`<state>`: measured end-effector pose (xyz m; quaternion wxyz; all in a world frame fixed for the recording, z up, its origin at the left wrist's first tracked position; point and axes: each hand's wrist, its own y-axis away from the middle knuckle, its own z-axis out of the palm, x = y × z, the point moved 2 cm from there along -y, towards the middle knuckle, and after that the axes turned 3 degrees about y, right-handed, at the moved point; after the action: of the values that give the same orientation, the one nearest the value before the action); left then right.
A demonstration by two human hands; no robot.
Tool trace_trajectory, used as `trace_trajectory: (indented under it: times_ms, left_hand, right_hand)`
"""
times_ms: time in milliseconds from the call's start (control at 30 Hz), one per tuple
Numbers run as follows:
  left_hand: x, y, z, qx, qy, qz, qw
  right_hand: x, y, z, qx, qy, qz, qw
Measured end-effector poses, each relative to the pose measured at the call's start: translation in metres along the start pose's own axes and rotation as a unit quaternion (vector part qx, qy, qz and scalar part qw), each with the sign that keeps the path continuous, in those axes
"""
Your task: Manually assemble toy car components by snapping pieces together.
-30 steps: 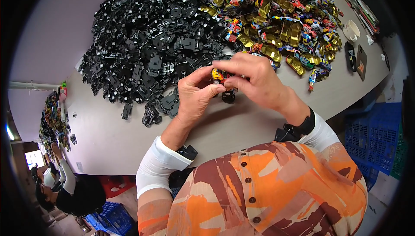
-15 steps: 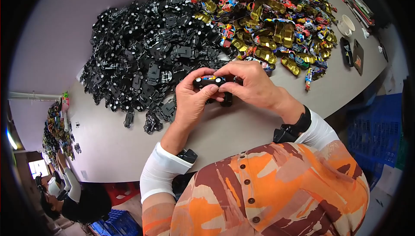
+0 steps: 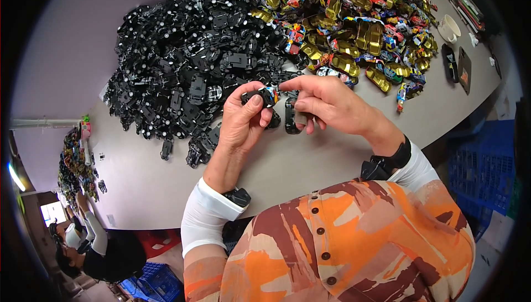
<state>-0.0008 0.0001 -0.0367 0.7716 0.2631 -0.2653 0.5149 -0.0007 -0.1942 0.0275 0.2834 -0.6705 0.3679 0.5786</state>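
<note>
My left hand (image 3: 237, 116) is closed around a small toy car (image 3: 269, 96), its thumb across the black underside. Bright blue, white and orange bodywork shows at the car's right end. Just to the right, my right hand (image 3: 337, 105) has its index finger stretched out toward that end, and its thumb and lower fingers stand apart. Whether the index fingertip touches the car is hard to tell. A dark, long piece (image 3: 291, 115) lies beside the right fingertips, partly hidden by them; its kind is unclear.
A large heap of black toy car chassis (image 3: 182, 69) covers the table (image 3: 265, 169) at left. Colourful and gold car bodies (image 3: 354, 31) are heaped at right. Farther right are a white cup (image 3: 448, 29) and a phone-like slab (image 3: 464, 71). Another person (image 3: 102, 249) works at far left.
The toy car has turned in my left hand, showing its black underside. My right hand has let go of it and drawn slightly right, its index finger now straightened.
</note>
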Motion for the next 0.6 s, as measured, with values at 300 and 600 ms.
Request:
trace_trajectory:
  times_ms: [300,600]
  left_hand:
    - [0.001,0.004,0.014,0.005,-0.081,-0.005,0.997]
    - [0.0,0.006,0.016,0.007,-0.091,-0.016,0.996]
  right_hand:
    - [0.009,-0.003,0.002,-0.061,-0.131,0.056,0.988]
    - [0.018,-0.008,0.007,-0.043,-0.101,0.047,0.993]
